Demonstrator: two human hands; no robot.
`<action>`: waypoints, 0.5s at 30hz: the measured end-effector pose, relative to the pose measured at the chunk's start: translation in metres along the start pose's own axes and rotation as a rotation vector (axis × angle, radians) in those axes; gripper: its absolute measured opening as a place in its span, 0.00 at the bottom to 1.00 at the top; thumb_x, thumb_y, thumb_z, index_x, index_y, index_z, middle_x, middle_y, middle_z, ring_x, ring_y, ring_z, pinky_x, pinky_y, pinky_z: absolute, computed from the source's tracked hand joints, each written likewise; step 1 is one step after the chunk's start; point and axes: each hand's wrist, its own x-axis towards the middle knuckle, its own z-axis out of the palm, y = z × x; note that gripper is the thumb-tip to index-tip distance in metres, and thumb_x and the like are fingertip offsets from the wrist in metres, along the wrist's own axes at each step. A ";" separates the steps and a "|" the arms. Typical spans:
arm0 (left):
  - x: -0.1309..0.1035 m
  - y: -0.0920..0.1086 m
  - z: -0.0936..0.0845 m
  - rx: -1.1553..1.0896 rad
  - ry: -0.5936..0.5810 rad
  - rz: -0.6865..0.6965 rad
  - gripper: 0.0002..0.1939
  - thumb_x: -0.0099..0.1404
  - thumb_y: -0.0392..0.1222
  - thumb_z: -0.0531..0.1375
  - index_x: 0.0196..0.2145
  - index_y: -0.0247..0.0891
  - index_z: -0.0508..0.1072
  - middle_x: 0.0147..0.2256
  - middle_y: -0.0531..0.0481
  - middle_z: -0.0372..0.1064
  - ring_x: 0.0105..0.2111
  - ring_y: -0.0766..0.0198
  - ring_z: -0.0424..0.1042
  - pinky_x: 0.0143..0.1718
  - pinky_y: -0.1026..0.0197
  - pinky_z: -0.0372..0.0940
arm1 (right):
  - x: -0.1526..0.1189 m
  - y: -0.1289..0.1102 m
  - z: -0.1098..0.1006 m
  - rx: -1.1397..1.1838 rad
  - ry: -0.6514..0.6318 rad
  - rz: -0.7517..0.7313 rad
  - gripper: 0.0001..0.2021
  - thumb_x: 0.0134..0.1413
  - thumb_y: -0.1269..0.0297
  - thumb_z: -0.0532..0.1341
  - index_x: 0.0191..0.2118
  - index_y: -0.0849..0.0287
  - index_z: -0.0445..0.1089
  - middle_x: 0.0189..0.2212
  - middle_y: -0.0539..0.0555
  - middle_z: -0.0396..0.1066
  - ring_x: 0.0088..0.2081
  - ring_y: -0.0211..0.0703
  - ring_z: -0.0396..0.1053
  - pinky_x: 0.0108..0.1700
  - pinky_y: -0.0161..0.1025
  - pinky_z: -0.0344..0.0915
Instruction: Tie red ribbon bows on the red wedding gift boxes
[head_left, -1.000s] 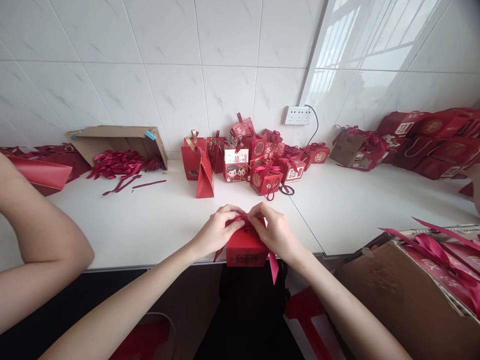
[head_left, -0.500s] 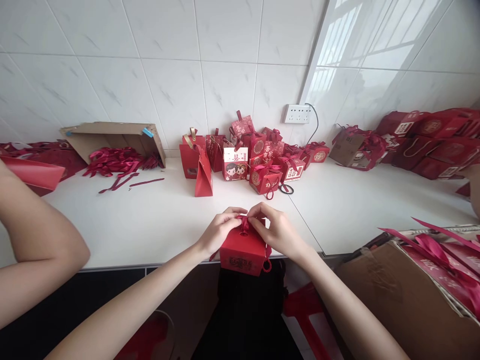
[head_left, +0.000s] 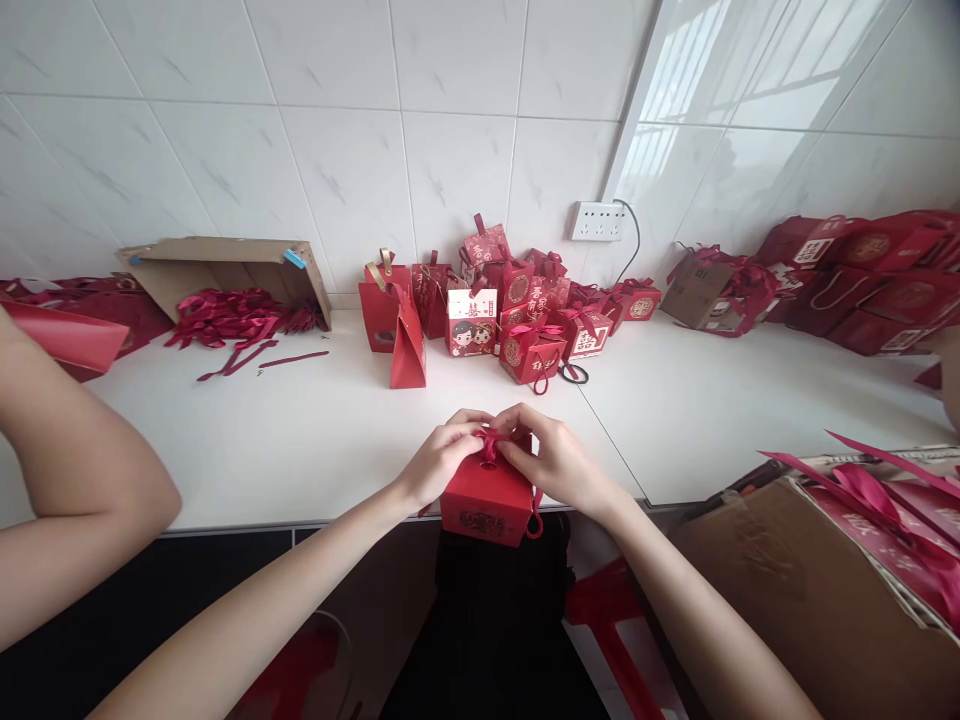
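Note:
A red gift box (head_left: 487, 497) with a dark printed emblem on its front stands at the counter's near edge, directly before me. On its top sits a dark red ribbon (head_left: 490, 446), gathered into a knot or bow. My left hand (head_left: 444, 455) pinches the ribbon from the left, fingers curled over the box top. From the other side my right hand (head_left: 541, 447) grips the same ribbon, its thumb and fingertips meeting close to the left ones. Red cord hangs at the box's right side. The fingers partly hide the ribbon's loops.
Several finished-looking red boxes (head_left: 517, 310) stand against the tiled wall. At left, a cardboard box (head_left: 225, 250) lies on its side with loose ribbons (head_left: 225, 318). Another carton (head_left: 787, 570) stands at right. A co-worker's arm (head_left: 82, 470) reaches in from the left.
Both hands stay at the ribbon, with only slight finger movement; the right fingers have shifted a little over the knot. The whole view has tilted slightly.

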 end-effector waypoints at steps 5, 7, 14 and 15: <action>-0.001 0.000 -0.001 -0.005 0.011 0.021 0.14 0.61 0.45 0.52 0.25 0.36 0.71 0.48 0.47 0.62 0.50 0.55 0.62 0.50 0.59 0.59 | -0.001 0.002 0.002 -0.001 0.015 0.012 0.05 0.52 0.72 0.53 0.35 0.58 0.64 0.31 0.51 0.71 0.32 0.39 0.69 0.36 0.37 0.65; -0.002 0.001 0.000 0.012 0.015 0.018 0.14 0.61 0.47 0.54 0.26 0.36 0.72 0.48 0.46 0.62 0.49 0.54 0.63 0.49 0.58 0.59 | -0.001 0.004 0.004 0.004 0.028 0.016 0.05 0.52 0.72 0.54 0.35 0.58 0.64 0.30 0.51 0.71 0.32 0.38 0.69 0.36 0.37 0.65; -0.001 -0.001 0.002 0.062 0.057 -0.003 0.11 0.59 0.47 0.57 0.28 0.37 0.74 0.49 0.47 0.63 0.48 0.55 0.65 0.49 0.57 0.59 | -0.003 0.009 0.007 0.024 0.061 0.013 0.04 0.53 0.71 0.55 0.34 0.57 0.64 0.31 0.51 0.70 0.30 0.37 0.68 0.33 0.35 0.64; -0.001 -0.002 0.002 0.064 0.063 -0.001 0.11 0.59 0.47 0.57 0.28 0.37 0.74 0.49 0.47 0.63 0.48 0.55 0.65 0.49 0.57 0.59 | -0.002 0.010 0.007 0.027 0.057 0.011 0.03 0.53 0.70 0.55 0.34 0.57 0.64 0.31 0.51 0.70 0.30 0.37 0.68 0.33 0.35 0.64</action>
